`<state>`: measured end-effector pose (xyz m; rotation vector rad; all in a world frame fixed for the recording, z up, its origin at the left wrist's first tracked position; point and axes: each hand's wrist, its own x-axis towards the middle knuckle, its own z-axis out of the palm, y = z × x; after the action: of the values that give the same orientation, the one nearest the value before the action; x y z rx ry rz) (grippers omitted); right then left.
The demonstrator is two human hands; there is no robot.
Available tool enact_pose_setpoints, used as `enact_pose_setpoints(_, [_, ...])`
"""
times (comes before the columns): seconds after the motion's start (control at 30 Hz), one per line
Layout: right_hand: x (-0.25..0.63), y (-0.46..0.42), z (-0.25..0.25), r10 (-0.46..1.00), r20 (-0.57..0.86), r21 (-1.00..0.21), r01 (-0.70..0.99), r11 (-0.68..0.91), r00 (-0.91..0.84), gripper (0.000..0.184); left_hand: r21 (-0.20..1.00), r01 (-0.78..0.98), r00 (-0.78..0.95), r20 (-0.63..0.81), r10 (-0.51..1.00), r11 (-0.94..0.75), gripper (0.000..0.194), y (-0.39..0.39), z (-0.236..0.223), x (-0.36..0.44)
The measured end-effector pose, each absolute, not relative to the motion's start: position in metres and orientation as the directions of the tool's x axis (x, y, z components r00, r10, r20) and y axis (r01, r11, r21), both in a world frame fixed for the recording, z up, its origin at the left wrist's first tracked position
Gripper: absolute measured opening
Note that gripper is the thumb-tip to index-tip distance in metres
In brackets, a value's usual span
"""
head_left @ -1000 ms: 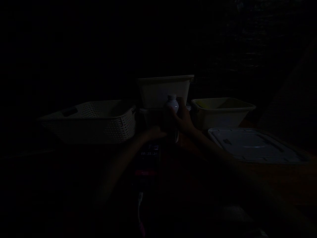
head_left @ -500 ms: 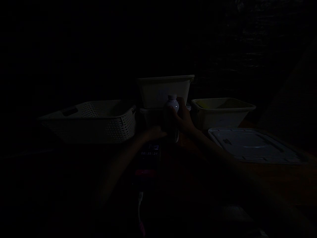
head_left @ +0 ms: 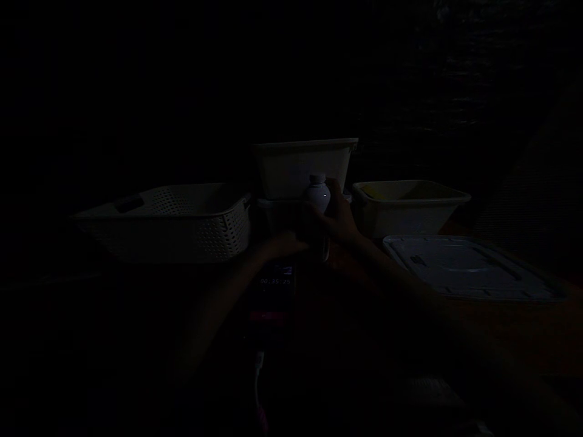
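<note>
A pale bottle (head_left: 317, 195) with a white cap stands upright in the middle of this very dark view. My right hand (head_left: 340, 221) is closed round its upper body from the right, thumb across the front below the shoulder. Low on the left side of the bottle, my left hand (head_left: 289, 243) is wrapped against its lower part; its fingertips are hard to see in the dark. A lit phone (head_left: 273, 303) with a running timer lies just below my left hand, a white cable (head_left: 257, 379) plugged into its near end.
Behind the bottle, a pale tub (head_left: 300, 167) sits on another tub (head_left: 277, 212). A perforated basket (head_left: 168, 237) stands left. To the right are an open tub (head_left: 405, 215) with something yellowish inside and a flat lid (head_left: 464, 267) on the brown table (head_left: 514, 334).
My right thumb has slid slightly down the front of the bottle, showing more of its shoulder. The phone's timer has advanced. Bottle and left hand look almost unmoved.
</note>
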<state>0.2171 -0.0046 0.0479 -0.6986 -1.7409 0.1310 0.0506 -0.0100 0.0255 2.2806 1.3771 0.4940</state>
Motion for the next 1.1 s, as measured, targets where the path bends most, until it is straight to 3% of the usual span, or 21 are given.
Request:
enact_pose_setpoints(0.47, [0.218, -0.002, 0.047, 0.511, 0.851, -0.432, 0.397, 0.81, -0.117, 0.055, 0.574, 0.7, 0.46, 0.095, 0.883, -0.426, 0.044, -0.011, 0.025, 0.053])
enact_pose_setpoints(0.67, [0.217, -0.004, 0.048, 0.473, 0.871, -0.391, 0.399, 0.83, -0.132, 0.052, 0.539, 0.703, 0.467, 0.143, 0.873, -0.464, 0.048, -0.008, 0.023, 0.052])
enact_pose_setpoints(0.87, [0.219, -0.002, 0.05, 0.394, 0.914, -0.311, 0.456, 0.834, -0.097, 0.054, 0.558, 0.726, 0.443, 0.069, 0.894, -0.403, 0.043, -0.014, 0.026, 0.052])
enact_pose_setpoints(1.1, [0.22, 0.004, 0.047, 0.414, 0.902, -0.324, 0.443, 0.836, -0.122, 0.055, 0.582, 0.694, 0.441, 0.121, 0.889, -0.424, 0.043, -0.018, 0.028, 0.055])
